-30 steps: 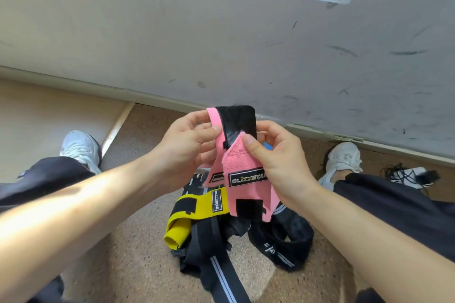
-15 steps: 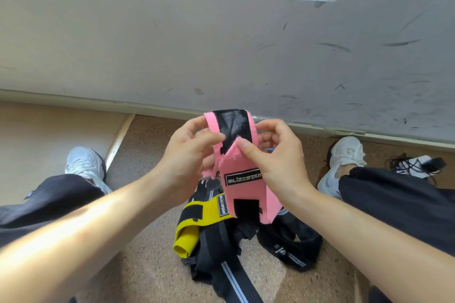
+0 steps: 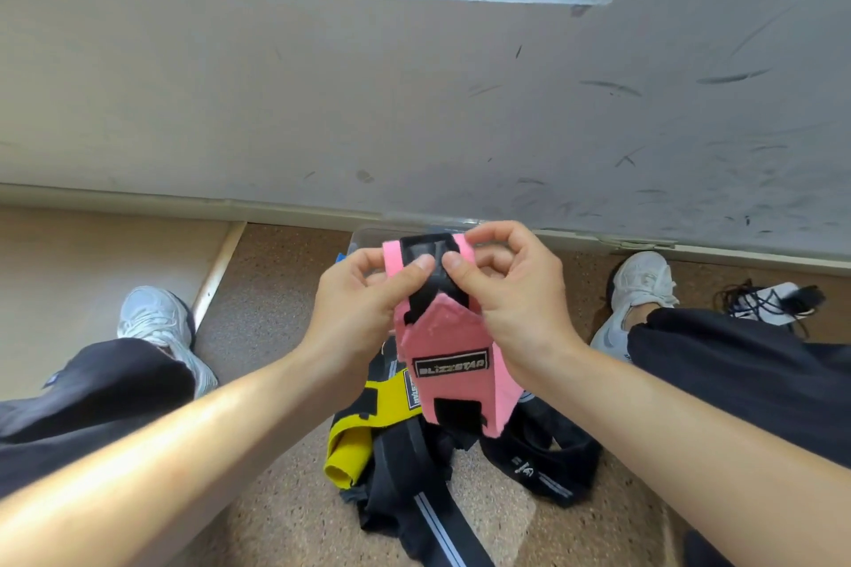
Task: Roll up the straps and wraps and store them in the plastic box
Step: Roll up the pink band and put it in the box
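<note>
Mid-frame, left hand [image 3: 364, 295] and right hand [image 3: 511, 290] pinch the pink wrap [image 3: 453, 336]; fingers [image 3: 421, 265] are clamped on its black top end. Best to roll tight with edges squared. Plastic box [image 3: 364, 237] at 12 o'clock behind the hands, mostly hidden, contents can't tell. Yellow wrap [image 3: 354, 433] and black straps [image 3: 414, 474] lie loose on the floor [image 3: 276, 290] at 6 o'clock.

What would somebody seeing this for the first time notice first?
The eye goes first to the bright pink fabric wrist wrap with its black label, held up in the centre of the view and pinched near its top by the left hand and the right hand. Just below it, on the speckled brown floor, lies a tangle of black webbing straps with a yellow fabric wrap on its left side.
</note>
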The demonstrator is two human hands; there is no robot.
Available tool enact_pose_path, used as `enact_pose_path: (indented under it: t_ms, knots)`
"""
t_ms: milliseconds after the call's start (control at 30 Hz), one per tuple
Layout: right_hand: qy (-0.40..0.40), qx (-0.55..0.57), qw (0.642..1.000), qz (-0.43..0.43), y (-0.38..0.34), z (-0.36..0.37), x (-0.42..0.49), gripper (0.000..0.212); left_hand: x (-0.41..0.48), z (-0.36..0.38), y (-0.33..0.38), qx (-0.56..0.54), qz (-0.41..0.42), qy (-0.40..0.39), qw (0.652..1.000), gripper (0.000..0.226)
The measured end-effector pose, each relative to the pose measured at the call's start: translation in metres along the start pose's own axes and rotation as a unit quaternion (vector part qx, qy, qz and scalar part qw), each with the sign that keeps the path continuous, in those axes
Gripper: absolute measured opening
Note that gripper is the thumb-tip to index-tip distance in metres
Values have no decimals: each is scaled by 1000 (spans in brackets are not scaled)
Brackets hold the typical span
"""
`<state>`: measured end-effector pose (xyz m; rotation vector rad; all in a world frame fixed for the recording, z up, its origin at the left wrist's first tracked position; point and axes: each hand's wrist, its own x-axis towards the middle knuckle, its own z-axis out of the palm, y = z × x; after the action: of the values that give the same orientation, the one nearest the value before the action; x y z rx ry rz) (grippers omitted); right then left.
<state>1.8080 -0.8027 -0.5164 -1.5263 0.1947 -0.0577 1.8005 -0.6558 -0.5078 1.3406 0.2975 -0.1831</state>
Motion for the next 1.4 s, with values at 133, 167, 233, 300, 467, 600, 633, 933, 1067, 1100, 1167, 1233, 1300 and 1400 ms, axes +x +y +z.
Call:
enact_pose_path:
  t_ms: [133, 167, 233, 300, 467, 600, 633, 933, 1067, 1100, 1167, 1233, 1300, 1400]
  knots:
    - [-15, -5, 1000, 0, 2, 0, 2, 16, 4, -1, -1, 13, -18, 21, 1000, 9]
    - [-12, -1, 1000, 1, 2, 1, 2, 15, 5, 0, -1, 20, -16, 23, 999, 8]
    - [-6, -6, 1000, 0, 2, 0, 5, 14, 6, 3, -2, 34, -10, 26, 999, 12]
    - [-15, -14, 1000, 3, 0, -2, 7, 12, 6, 6, -2, 35, -15, 39, 998, 16]
    - [-44, -22, 999, 14, -3, -5, 12, 20, 13, 13, 1, 30, -19, 69, 997, 17]
    - [-33, -23, 998, 42, -1, -6, 9, 35, 16, 19, 2, 5, -3, 75, 997, 17]
    - [-33, -32, 998, 37, -2, -8, 8, 29, 18, 20, 4, 14, -5, 69, 997, 19]
    - [-191, -108, 976, -4, -61, -60, 61, 22, 56, 2, 57, 350, 150, 44, 924, 45]
    - [-291, -215, 932, -26, -92, -78, 72, 23, 74, 15, 62, 302, 121, -214, 921, 51]
    - [-304, -237, 922, -26, -97, -80, 74, 24, 77, 17, 59, 303, 109, -257, 911, 52]
    - [-311, -267, 912, -30, -105, -86, 77, 25, 78, 18, 51, 307, 105, -300, 897, 40]
    - [-294, -289, 910, -46, -111, -91, 79, 25, 82, 15, 45, 324, 102, -301, 891, 31]
    - [-268, -304, 912, -65, -117, -95, 81, 23, 83, 6, 41, 357, 89, -299, 881, 35]
    - [-225, -314, 919, -82, -129, -105, 95, 21, 82, -10, 42, 415, 57, -281, 864, 27]
